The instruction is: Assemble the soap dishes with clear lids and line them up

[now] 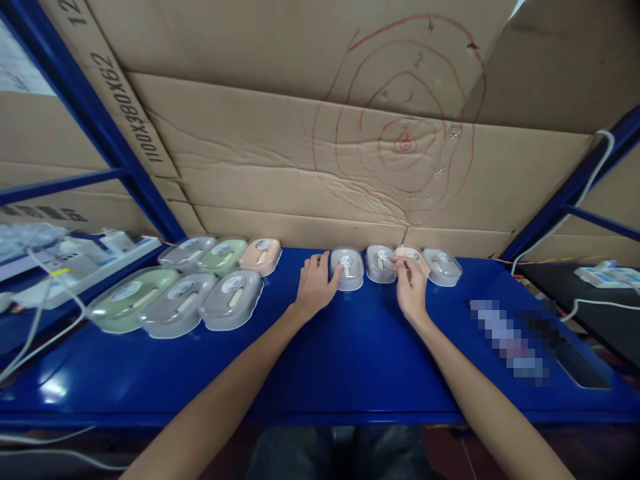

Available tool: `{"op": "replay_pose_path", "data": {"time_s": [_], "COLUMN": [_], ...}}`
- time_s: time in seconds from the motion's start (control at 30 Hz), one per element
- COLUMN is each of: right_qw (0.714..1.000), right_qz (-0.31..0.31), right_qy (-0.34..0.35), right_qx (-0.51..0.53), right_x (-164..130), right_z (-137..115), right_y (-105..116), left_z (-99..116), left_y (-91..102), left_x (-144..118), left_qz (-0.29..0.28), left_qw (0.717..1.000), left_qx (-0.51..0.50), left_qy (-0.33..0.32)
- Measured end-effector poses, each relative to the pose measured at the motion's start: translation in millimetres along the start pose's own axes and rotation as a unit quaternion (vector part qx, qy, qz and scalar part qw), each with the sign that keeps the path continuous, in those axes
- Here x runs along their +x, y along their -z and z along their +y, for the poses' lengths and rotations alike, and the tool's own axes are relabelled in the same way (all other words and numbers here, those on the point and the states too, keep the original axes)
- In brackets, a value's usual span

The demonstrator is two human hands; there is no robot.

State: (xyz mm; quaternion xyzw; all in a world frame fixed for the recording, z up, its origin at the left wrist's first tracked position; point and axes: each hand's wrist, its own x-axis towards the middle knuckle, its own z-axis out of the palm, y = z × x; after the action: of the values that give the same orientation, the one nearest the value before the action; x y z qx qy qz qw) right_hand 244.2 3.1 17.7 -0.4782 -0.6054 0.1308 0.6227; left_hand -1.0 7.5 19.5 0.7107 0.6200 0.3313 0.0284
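Note:
My left hand (316, 285) lies over the blue table with its fingers stretched out, the thumb against the left edge of a grey lunch box (347, 272) with a clear lid and round label. To the right, my right hand (412, 285) has its fingers bent together, the tips at the right edge of a second grey lunch box (380, 265). Behind that hand stands a peach lunch box (419, 257), partly hidden by the fingers. A third grey lunch box (443, 268) closes the row on the right.
Several grey, green and peach lunch boxes form two rows at left, among them a green one (131, 300). Cardboard (280, 153) with red rings drawn on it rises behind the table (350, 360). Power strips (90, 267) and white cables lie far left; a pixelated patch covers something at right.

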Motion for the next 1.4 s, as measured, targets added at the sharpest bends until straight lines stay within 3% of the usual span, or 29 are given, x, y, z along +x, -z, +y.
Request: {"op": "replay_pose_path", "data": {"time_s": [0.1,0.2,0.47,0.6,0.7,0.83,0.93,1.03,1.17,1.4], "right_qw": [1.0,1.0,0.997,0.98,0.959,0.946,0.941,0.94,0.938,0.939], "right_qz": [0.0,-0.005,-0.032,-0.08,-0.109,-0.116,-0.118,-0.116,-0.109,-0.104], "right_qy": [0.009,0.014,0.032,0.089,0.126,0.143,0.149,0.153,0.166,0.169], "right_qx": [0.0,-0.002,-0.055,-0.157,-0.231,-0.267,-0.279,-0.282,-0.285,-0.279], "right_x": [1,1,-2,-7,-10,-12,-12,-13,-13,-12], "right_z": [-2,-3,4,8,8,7,7,8,11,11], "right_y": [1,2,-1,-4,-5,-6,-6,-6,-7,-6], "left_z": [-4,-1,15,17,11,-14,-43,-66,-67,-27], "left_y": [1.8,-1.1,-15.3,-16.9,-6.9,26.2,48.5,55.5,49.4,41.1], "left_x": [-14,-19,0,-1,3,20,30,27,15,11], "left_qz": [-0.015,-0.059,-0.138,-0.131,-0.106,-0.042,0.008,0.005,-0.016,-0.013], "left_qw": [0.991,0.982,0.976,0.977,0.983,0.988,0.964,0.934,0.924,0.948], "left_qx": [0.002,0.038,0.035,0.007,0.01,0.133,0.26,0.325,0.366,0.317], "left_qy": [-0.131,-0.177,-0.167,-0.168,-0.148,-0.059,0.062,0.152,0.111,0.005]}}
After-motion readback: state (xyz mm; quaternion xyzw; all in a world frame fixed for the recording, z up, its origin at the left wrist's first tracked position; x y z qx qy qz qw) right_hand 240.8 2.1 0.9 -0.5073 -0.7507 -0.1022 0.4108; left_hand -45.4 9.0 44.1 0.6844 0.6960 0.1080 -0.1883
